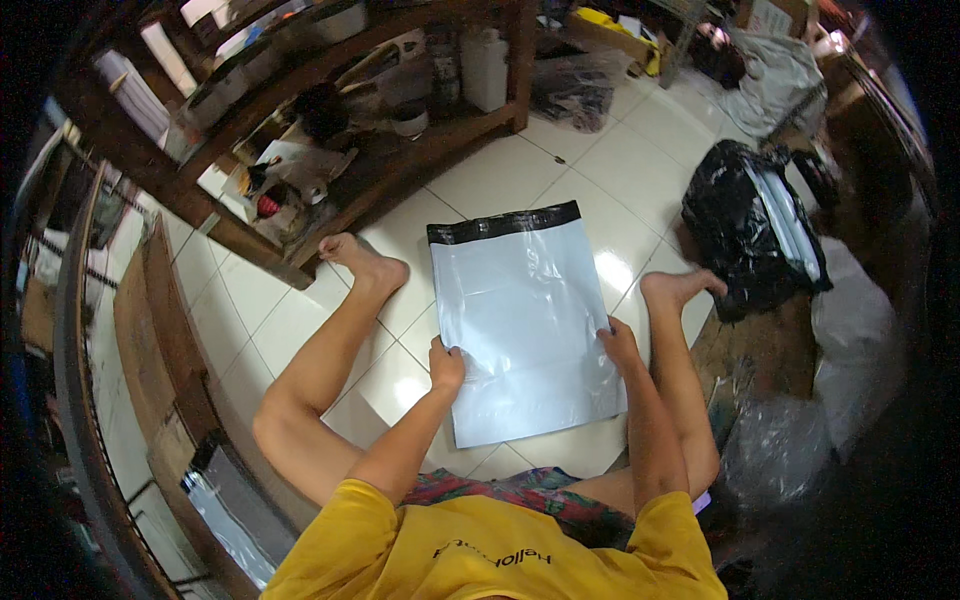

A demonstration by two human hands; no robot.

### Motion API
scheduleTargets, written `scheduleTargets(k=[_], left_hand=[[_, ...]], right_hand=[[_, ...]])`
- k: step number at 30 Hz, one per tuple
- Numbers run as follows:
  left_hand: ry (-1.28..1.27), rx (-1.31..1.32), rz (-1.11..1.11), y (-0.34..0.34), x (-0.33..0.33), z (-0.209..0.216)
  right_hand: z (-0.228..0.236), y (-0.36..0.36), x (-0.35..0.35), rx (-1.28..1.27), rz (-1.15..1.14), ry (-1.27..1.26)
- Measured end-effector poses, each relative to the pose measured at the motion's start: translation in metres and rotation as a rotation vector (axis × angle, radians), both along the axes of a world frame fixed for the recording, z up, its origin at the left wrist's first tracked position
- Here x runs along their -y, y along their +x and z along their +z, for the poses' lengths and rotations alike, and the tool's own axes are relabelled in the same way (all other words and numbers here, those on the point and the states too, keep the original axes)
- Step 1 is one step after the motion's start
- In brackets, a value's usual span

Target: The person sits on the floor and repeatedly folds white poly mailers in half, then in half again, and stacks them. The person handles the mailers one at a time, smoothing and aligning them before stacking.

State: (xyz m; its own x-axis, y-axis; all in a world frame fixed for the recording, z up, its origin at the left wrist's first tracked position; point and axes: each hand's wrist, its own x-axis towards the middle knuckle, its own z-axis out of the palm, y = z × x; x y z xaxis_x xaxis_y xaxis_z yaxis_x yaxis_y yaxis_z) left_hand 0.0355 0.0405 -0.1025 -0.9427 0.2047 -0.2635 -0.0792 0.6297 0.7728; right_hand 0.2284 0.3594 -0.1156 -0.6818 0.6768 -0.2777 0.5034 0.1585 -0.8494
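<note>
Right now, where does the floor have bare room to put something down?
The floor is mostly bare between the pale bag and the wooden shelf; another patch lies between the pale bag and the left leg. The right side is crowded, with a black bag and clear plastic.

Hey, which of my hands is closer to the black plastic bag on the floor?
Right. Your right hand is at the pale blue mailer's right edge, with the black plastic bag ahead and to its right. Your left hand is farther away, at the mailer's left edge.
</note>
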Motion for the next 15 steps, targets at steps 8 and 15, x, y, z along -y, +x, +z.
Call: scheduleTargets(k=[8, 15], left_hand=[[0.313, 0.282, 0.276, 0.039, -0.009, 0.025], [0.086, 0.235, 0.177, 0.046, -0.001, 0.036]], right_hand=[[0.026, -0.021, -0.029, 0.011, 0.107, 0.095], [0.055, -0.05, -0.052, 0.373, 0.28, 0.159]])
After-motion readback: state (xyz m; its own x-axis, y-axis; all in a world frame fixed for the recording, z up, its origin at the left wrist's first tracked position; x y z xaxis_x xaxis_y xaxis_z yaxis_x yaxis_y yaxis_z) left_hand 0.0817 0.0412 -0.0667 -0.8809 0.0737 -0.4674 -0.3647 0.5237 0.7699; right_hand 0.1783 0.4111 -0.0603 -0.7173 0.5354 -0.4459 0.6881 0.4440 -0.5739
